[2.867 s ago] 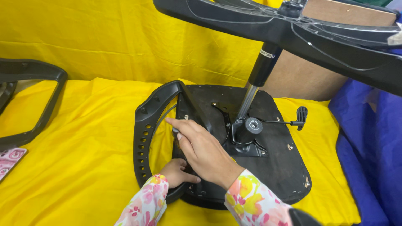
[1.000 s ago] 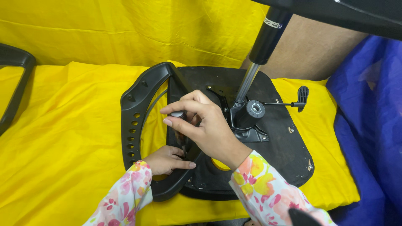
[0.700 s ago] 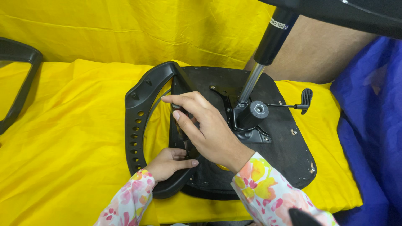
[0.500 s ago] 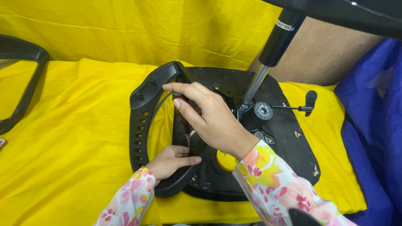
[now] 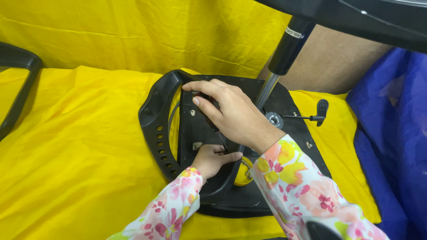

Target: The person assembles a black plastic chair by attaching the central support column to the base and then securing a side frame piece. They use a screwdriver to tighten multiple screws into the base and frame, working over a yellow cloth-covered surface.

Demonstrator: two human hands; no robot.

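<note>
A black chair seat (image 5: 302,146) lies upside down on a yellow cloth (image 5: 80,155). A black curved armrest (image 5: 153,120) with a row of holes sits along its left side. My left hand (image 5: 213,160) grips the armrest's lower bracket against the seat. My right hand (image 5: 233,113) reaches over it, thumb and fingertips pinched on a small dark bolt (image 5: 195,93) at the bracket's top end. A gas cylinder (image 5: 284,49) rises from the seat's metal mechanism, partly hidden by my right hand. A yellow round object (image 5: 243,171) shows under my right wrist.
A black lever (image 5: 321,109) sticks out right of the mechanism. The chair's base (image 5: 364,18) hangs overhead at top right. A second black armrest (image 5: 18,89) lies far left. Blue cloth (image 5: 396,133) covers the right side, with a brown board (image 5: 338,62) behind.
My right hand has moved up from the bracket's middle to its top end, fingers still pinched. My left hand stays on the lower bracket. The view has shifted slightly left.
</note>
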